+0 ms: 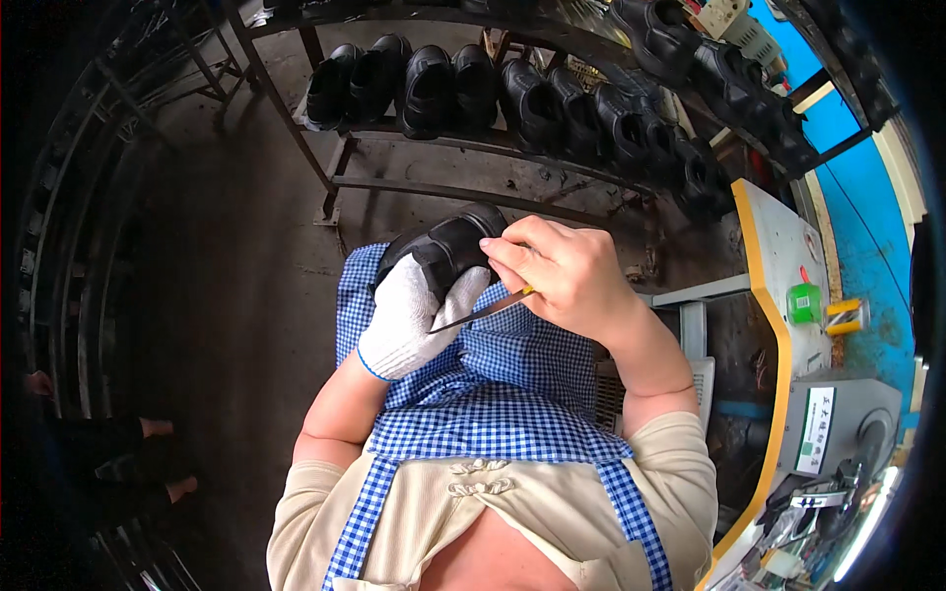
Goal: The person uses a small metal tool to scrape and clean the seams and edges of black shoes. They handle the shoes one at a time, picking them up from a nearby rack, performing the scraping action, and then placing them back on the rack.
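Black shoe [451, 242] and thin blade [496, 307] in 2 hands [574, 272]

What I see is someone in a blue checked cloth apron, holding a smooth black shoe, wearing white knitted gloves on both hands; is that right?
Not quite: the head view shows a white knitted glove on the left hand only; the right hand is bare. The apron and shoe are right.

White label [816, 431], column of dark Chinese characters [826, 424], on grey machine [855, 406] at right.
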The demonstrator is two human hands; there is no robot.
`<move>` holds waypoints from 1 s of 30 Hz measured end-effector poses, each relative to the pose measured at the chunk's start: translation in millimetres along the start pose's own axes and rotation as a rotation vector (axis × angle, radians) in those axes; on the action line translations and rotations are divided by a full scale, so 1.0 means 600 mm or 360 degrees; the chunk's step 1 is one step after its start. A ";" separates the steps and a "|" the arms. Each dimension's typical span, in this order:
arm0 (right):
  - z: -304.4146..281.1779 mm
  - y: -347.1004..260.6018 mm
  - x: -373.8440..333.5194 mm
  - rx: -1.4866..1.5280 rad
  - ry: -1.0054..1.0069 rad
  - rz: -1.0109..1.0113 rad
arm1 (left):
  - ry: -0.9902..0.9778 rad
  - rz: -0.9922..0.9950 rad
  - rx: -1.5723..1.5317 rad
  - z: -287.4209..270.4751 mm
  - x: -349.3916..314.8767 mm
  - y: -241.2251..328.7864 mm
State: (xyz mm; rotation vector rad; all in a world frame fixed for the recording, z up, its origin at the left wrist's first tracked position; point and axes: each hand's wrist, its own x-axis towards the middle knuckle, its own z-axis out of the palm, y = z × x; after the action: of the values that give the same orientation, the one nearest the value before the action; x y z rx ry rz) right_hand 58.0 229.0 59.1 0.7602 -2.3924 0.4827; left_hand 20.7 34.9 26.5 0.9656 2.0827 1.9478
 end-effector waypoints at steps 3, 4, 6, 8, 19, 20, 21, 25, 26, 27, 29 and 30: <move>-0.016 -0.010 0.005 -0.0213 -0.0179 0.0001 | -0.0088 0.0030 0.0055 0.006 0.001 -0.003; -0.019 -0.013 0.008 -0.0256 -0.0251 -0.0015 | -0.0044 0.0120 0.0093 0.011 0.000 -0.008; -0.025 -0.018 0.012 -0.0341 -0.0397 -0.0042 | -0.0012 0.0207 0.0192 0.020 -0.005 -0.014; -0.021 -0.020 0.012 -0.0409 -0.0493 -0.0037 | -0.0002 0.0305 0.0399 0.022 -0.011 -0.024; 0.002 0.037 -0.008 0.0438 -0.0233 0.0035 | -0.0271 0.0041 0.0285 0.003 -0.016 -0.010; 0.003 0.044 -0.011 0.0534 -0.0240 0.0085 | -0.0278 -0.0078 0.0211 0.004 -0.020 -0.006; 0.003 0.052 -0.015 0.0631 -0.0245 0.0137 | -0.0290 -0.0046 0.0203 0.003 -0.020 -0.010; -0.002 0.051 -0.015 0.0850 -0.0295 0.0261 | -0.0278 0.0058 0.0157 0.004 -0.019 -0.018; -0.004 0.042 -0.015 0.0665 -0.0290 0.0122 | -0.0260 0.0077 0.0142 0.005 -0.020 -0.017; -0.008 0.027 -0.014 0.0481 -0.0286 -0.0022 | -0.0216 0.0151 0.0185 0.007 -0.022 -0.021; -0.008 -0.002 -0.021 0.0231 -0.0352 -0.0139 | -0.0126 0.0295 0.0286 0.012 -0.028 -0.042; -0.007 -0.002 -0.027 0.0217 -0.0388 -0.0131 | -0.0121 0.0302 0.0320 0.015 -0.032 -0.045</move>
State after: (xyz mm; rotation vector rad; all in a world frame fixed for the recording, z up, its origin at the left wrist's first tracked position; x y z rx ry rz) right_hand 71.2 236.9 52.3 1.0259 -2.5585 0.5509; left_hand 30.6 33.3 -6.2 1.2991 2.2498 1.7740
